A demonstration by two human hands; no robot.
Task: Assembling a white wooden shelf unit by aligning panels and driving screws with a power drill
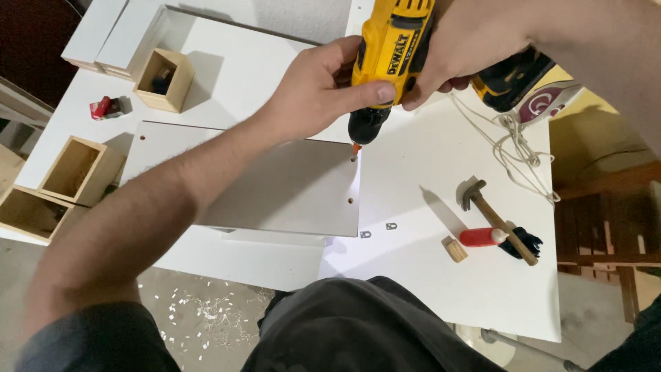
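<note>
Single head view, looking steeply down, close over white table, floor visible below

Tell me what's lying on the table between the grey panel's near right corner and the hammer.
Two small metal brackets lie there on the white table; the rest is bare, seen in the head view.

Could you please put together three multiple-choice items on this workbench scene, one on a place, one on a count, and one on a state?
1. Where does the hammer lie?
A. right of the grey panel
B. inside a box
C. on the floor

2. How many open wooden boxes show at the left?
A. one
B. three
C. five

3. How is the yellow drill held?
A. left hand and right hand both grip it
B. lying loose
C. one hand only

Answers: 1 A, it rests on the white table; 2 B, three boxes visible; 3 A, both hands wrap it.
</note>
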